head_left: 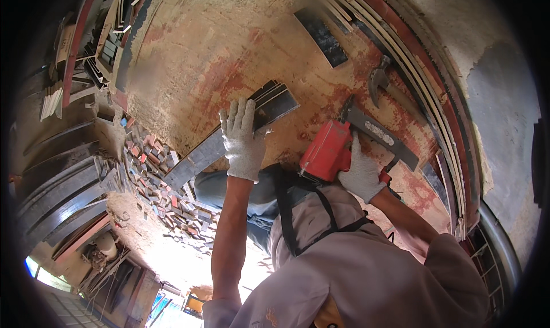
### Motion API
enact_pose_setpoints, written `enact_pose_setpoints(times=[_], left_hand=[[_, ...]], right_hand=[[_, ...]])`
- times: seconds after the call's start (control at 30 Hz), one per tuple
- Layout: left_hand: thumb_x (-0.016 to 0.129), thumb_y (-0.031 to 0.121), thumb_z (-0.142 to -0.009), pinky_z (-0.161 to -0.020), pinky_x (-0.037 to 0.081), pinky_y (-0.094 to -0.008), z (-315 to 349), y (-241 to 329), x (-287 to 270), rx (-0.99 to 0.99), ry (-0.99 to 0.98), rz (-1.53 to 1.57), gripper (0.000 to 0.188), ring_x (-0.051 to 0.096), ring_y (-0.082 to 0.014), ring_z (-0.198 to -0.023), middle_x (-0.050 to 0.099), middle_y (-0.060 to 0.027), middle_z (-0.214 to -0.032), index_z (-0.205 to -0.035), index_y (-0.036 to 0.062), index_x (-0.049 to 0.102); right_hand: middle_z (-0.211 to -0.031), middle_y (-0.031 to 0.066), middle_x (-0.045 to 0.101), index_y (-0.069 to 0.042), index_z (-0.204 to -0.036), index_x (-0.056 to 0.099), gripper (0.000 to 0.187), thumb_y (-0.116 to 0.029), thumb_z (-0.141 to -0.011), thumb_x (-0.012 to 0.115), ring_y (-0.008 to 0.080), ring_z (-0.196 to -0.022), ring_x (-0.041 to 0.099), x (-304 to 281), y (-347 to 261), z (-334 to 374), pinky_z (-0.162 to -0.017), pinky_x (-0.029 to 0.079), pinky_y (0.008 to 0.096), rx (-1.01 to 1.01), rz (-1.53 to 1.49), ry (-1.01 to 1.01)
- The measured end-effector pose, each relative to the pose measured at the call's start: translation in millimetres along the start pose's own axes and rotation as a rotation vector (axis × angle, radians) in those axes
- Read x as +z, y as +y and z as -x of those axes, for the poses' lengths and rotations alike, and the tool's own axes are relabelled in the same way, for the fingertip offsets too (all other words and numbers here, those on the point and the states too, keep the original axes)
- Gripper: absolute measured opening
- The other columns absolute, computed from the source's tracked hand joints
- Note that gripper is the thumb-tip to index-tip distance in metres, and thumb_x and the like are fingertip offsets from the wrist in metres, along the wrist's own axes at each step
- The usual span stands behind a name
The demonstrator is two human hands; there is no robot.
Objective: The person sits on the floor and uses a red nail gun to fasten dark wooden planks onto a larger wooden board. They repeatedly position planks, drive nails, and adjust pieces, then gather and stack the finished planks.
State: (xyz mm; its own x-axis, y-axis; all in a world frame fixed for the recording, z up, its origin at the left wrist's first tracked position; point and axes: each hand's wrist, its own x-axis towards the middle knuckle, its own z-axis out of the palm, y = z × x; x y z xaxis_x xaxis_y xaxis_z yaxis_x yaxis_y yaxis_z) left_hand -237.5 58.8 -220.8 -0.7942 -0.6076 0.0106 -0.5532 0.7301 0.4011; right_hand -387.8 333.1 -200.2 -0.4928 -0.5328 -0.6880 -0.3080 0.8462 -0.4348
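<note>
Nearest: person's grey shirt w/ black strap across the chest, forearms coming up from the lower edge. Left hand (243,142) in a white knit work glove lies flat, fingers spread, pressing down on a long dark wooden strip (229,139) w/ pale lines at its far end; strip runs from near-left to far-right across the worn red-and-tan board desk (195,47). Right hand (362,176), also gloved, is closed round the grip of a red nail gun w/ grey metal magazine (338,147), just right of the strip; its nose is on or close above the desk, can't tell which. Left of the strip, a heap of small wood offcuts (157,179). Farther right lies a claw hammer w/ steel head (379,81). Beyond, a dark slatted panel (322,37) near the far edge, curved wood laths along the right rim.
</note>
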Motion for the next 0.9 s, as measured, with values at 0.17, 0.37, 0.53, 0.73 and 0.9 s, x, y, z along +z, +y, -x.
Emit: enact_pose_setpoints(times=[0.17,0.37,0.53,0.73,0.9], left_hand=[[0.088,0.017,-0.071,-0.124,0.030,-0.0569,-1,5,2,-0.014,0.025,-0.003,0.081,0.049,-0.0372,-0.143,0.056,-0.0160,-0.151,-0.145,0.0076,0.058],[0.088,0.015,-0.071,-0.124,0.029,-0.0579,2,7,5,-0.026,0.040,-0.031,0.080,0.049,-0.0374,-0.143,0.056,-0.0187,-0.150,-0.144,0.0055,0.058],[0.086,0.015,-0.071,-0.124,0.027,-0.0602,2,9,9,-0.053,0.053,-0.029,0.077,0.048,-0.0391,-0.143,0.057,-0.0205,-0.148,-0.142,0.0031,0.058],[0.084,0.014,-0.073,-0.123,0.026,-0.0624,3,10,13,-0.055,0.075,-0.017,0.075,0.049,-0.0407,-0.142,0.057,-0.0202,-0.148,-0.142,0.0038,0.057],[0.085,0.015,-0.072,-0.123,0.025,-0.0626,4,10,15,-0.063,0.107,0.006,0.078,0.047,-0.0409,-0.143,0.057,-0.0196,-0.149,-0.144,0.0048,0.056]], right_hand=[[-0.118,0.0324,0.066,0.000,-0.161,0.021,0.108,-0.035,-0.079,0.081,0.0462,-0.100,0.069,-45,-13,17,-0.084,0.057,0.0503,-0.266,-0.055,0.135],[-0.138,0.0083,0.056,-0.011,-0.150,0.048,0.056,-0.025,-0.099,0.068,0.0247,-0.125,0.052,-67,22,31,-0.105,0.043,0.0389,-0.538,0.198,-0.067],[-0.095,0.0031,0.066,-0.006,-0.130,0.062,0.032,-0.020,-0.102,0.068,0.0114,-0.075,0.059,-64,3,28,-0.066,0.052,0.0300,-0.598,-0.171,-0.060],[-0.139,0.0058,0.048,-0.014,-0.148,0.049,0.045,-0.027,-0.106,0.058,0.0220,-0.125,0.043,-76,-27,9,-0.106,0.035,0.0398,-0.419,0.042,-0.262],[-0.162,0.0084,0.042,-0.017,-0.156,0.043,0.053,-0.032,-0.107,0.055,0.0286,-0.151,0.037,-71,-21,0,-0.126,0.028,0.0454,-0.147,0.005,-0.475]])
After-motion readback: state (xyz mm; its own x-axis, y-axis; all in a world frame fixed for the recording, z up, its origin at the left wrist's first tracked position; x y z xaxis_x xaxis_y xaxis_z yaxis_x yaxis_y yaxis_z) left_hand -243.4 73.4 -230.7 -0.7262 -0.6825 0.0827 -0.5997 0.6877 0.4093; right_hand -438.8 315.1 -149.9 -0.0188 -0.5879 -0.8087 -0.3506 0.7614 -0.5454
